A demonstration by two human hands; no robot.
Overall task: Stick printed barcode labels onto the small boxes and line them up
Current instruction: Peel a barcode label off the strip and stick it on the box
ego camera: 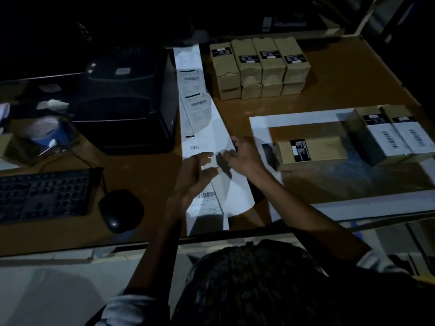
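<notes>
Hands (219, 165) on glossy label strip (200, 128)

This looks like a dim packing or dispatch desk in a small office or stockroom. To the left of the left hand (188, 180) sit a black label printer (127, 100), a keyboard (44, 194) and a mouse (121, 209) on a brown desk (341, 74), with a long strip of printed barcode labels (200, 128) running out from under the hands. Beyond the right hand (244, 156) stand stacked kraft cardboard boxes (259, 69), and to its right more boxes, some already bearing white barcode labels (400, 137).
</notes>
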